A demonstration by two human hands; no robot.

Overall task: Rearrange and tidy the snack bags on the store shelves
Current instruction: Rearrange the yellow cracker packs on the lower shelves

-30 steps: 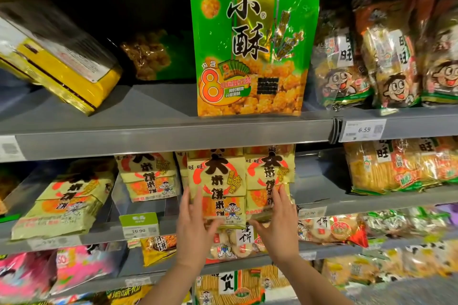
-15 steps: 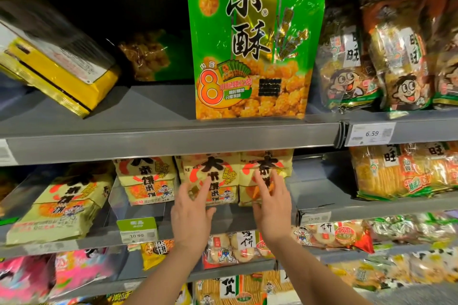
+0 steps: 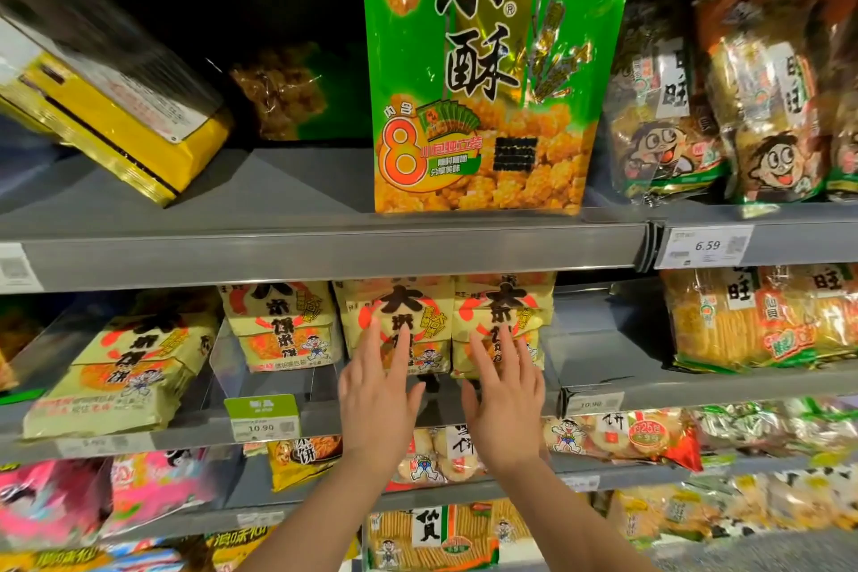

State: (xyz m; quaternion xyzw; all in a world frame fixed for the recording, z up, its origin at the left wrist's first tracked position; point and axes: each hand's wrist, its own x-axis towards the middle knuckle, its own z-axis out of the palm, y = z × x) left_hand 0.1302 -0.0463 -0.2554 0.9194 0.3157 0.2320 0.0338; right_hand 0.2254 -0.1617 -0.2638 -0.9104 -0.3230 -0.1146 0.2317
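Two pale-yellow rice-cracker bags stand side by side on the middle shelf [image 3: 603, 379]. My left hand [image 3: 378, 390] lies flat with fingers spread against the left bag [image 3: 394, 307]. My right hand [image 3: 503, 390] presses flat on the right bag [image 3: 506, 300]. Neither hand grips anything. A third matching bag [image 3: 281, 325] stands just left of them, behind a clear divider. Another matching bag [image 3: 120, 367] leans back at the far left.
A tall green snack bag [image 3: 483, 74] stands on the upper shelf [image 3: 302, 242] above my hands. A yellow bag [image 3: 107, 93] lies tilted at upper left. Cartoon-face cracker bags [image 3: 724, 107] fill the upper right. Price tags [image 3: 262, 418] line the shelf edges. Lower shelves hold more bags.
Both hands have pushed the two yellow bags further back and upright under the upper shelf. The camera has moved closer to the shelf.
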